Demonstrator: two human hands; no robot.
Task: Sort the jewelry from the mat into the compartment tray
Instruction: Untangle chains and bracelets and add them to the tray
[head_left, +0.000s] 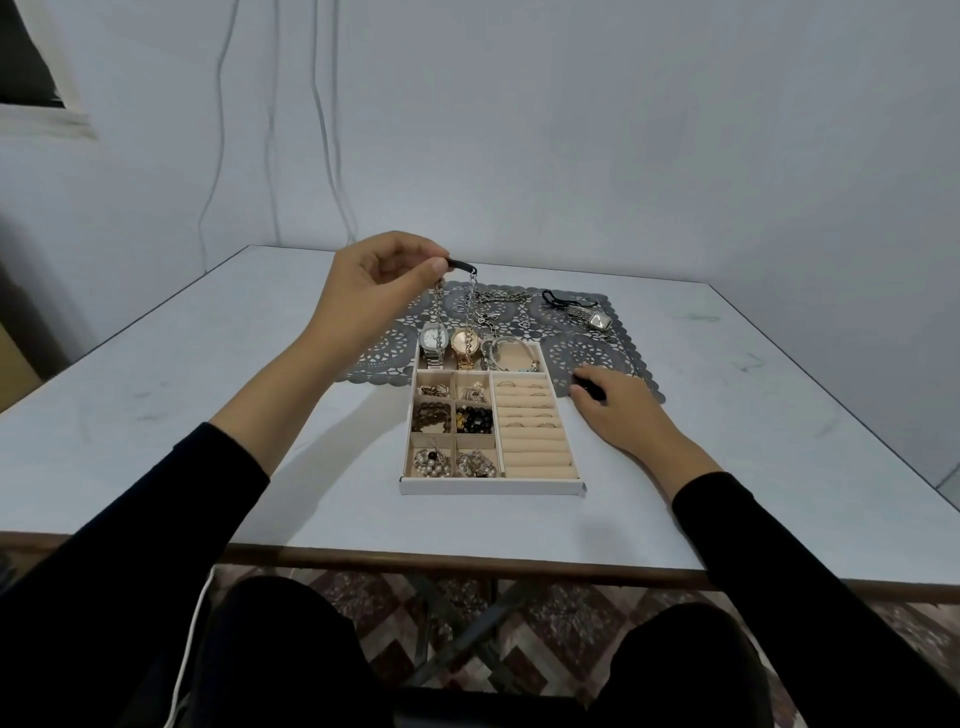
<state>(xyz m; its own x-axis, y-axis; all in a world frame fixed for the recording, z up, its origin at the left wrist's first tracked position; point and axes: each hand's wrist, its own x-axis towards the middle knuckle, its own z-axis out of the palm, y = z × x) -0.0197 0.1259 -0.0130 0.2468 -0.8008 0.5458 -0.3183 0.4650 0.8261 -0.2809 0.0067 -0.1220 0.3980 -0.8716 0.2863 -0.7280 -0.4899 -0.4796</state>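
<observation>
Your left hand is raised above the far end of the tray, with thumb and fingertips pinching the black end piece of a necklace. Two silver chain strands hang from it over the tray's far compartment, where a silver watch and a gold watch lie. Your right hand rests palm down on the grey lace-patterned mat just right of the tray. Its fingers are bent over a small dark thing; whether they grip it cannot be told. Beyond the tray a square-faced watch lies on the mat.
</observation>
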